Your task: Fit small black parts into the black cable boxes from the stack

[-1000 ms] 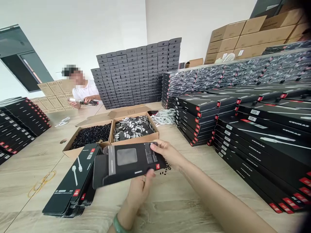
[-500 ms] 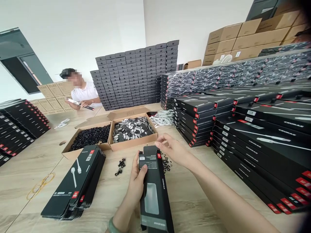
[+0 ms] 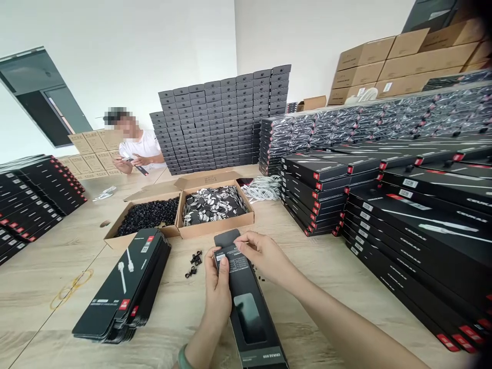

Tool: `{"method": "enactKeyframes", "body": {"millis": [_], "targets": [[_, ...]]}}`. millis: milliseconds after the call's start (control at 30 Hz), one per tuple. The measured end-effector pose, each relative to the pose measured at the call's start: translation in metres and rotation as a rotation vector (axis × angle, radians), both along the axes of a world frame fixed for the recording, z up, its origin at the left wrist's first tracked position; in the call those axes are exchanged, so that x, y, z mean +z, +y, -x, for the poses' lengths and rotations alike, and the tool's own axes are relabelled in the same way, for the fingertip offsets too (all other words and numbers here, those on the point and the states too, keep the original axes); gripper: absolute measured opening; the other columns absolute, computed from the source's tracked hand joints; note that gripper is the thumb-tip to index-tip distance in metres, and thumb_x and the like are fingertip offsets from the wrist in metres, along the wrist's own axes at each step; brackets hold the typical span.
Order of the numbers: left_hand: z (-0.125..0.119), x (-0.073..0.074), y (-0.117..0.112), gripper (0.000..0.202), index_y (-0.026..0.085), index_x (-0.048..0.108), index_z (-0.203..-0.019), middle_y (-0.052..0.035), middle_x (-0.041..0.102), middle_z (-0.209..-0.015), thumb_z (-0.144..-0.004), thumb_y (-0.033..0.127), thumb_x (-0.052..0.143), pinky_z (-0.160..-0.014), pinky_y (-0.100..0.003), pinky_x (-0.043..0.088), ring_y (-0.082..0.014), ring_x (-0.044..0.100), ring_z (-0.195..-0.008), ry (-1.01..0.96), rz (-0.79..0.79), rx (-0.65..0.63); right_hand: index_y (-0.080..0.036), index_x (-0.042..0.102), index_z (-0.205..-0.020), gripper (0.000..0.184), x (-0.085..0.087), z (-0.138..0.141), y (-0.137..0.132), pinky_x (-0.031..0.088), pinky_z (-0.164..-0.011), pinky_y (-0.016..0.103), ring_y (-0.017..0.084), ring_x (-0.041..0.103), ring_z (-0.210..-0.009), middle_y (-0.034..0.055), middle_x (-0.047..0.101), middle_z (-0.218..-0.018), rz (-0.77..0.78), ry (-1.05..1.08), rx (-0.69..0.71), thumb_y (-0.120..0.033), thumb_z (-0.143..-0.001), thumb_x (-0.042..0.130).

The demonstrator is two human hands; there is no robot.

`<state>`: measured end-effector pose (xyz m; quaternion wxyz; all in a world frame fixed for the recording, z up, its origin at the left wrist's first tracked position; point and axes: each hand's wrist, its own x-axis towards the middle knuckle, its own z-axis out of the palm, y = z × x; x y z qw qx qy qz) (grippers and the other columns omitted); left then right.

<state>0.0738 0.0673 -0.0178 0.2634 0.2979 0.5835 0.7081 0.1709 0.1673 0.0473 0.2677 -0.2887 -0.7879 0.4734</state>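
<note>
Since the last frame, the right hand (image 3: pixel 265 259) has come onto the box (image 3: pixel 249 312), its curled fingers on the upper end, while the left hand (image 3: pixel 217 294) grips the side, thumb across the front. The box's long axis runs away from the person, flap end pointing toward the carton (image 3: pixel 215 225) beyond it. Clips (image 3: pixel 196 262) lie just left of the box, a stack of boxes (image 3: pixel 123 292) further left.
</note>
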Motion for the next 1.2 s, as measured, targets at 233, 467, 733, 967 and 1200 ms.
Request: {"method": "enactKeyframes", "body": {"millis": [233, 467, 733, 967, 1200], "targets": [[-0.005, 0.002, -0.001, 0.037, 0.024, 0.051, -0.106, -0.0048, 0.057, -0.107, -0.086, 0.055, 0.051, -0.091, -0.031, 0.042, -0.0195, 0.053, -0.101, 0.025, 0.025, -0.020, -0.019, 0.060, -0.069, 0.023, 0.004, -0.007, 0.009, 0.034, -0.055, 0.025, 0.013, 0.045, -0.059, -0.0018, 0.051, -0.062, 0.022, -0.126, 0.040, -0.035, -0.083, 0.052], [-0.005, 0.005, -0.001, 0.035, 0.024, 0.050, -0.107, -0.0046, 0.057, -0.106, -0.088, 0.053, 0.048, -0.087, -0.030, 0.045, -0.0184, 0.055, -0.097, 0.034, -0.002, -0.116, -0.020, 0.061, -0.106, 0.041, -0.004, 0.000, 0.009, 0.044, -0.061, 0.026, 0.016, 0.057, -0.072, 0.0040, 0.065, -0.088, 0.630, 0.099, -0.003, -0.054, -0.084, 0.053], [-0.004, 0.015, -0.006, 0.034, 0.023, 0.049, -0.113, -0.0084, 0.059, -0.114, -0.089, 0.048, 0.051, -0.093, -0.035, 0.045, -0.0212, 0.057, -0.105, 0.007, 0.004, -0.198, -0.017, 0.074, -0.091, 0.048, 0.012, -0.008, 0.006, 0.044, -0.071, 0.029, 0.020, 0.059, -0.078, 0.0047, 0.072, -0.085, 0.398, 0.056, 0.192, -0.060, -0.083, 0.055], [-0.009, 0.018, -0.009, 0.032, 0.026, 0.038, -0.115, -0.0069, 0.061, -0.116, -0.091, 0.043, 0.050, -0.094, -0.034, 0.045, -0.0184, 0.059, -0.106, -0.062, -0.064, -0.312, -0.016, 0.074, -0.083, 0.042, 0.019, -0.016, 0.016, 0.039, -0.056, 0.024, 0.013, 0.053, -0.062, 0.0026, 0.068, -0.073, 0.561, -0.032, 0.214, -0.056, -0.077, 0.064], [-0.010, 0.009, -0.006, 0.035, 0.026, 0.035, -0.116, -0.0069, 0.061, -0.116, -0.090, 0.045, 0.051, -0.092, -0.033, 0.045, -0.0176, 0.060, -0.103, -0.049, -0.073, -0.345, -0.013, 0.075, -0.089, 0.039, 0.020, -0.021, 0.023, 0.039, -0.057, 0.023, 0.014, 0.057, -0.069, 0.0060, 0.071, -0.082, 0.586, -0.024, 0.212, -0.049, -0.075, 0.068]]}}
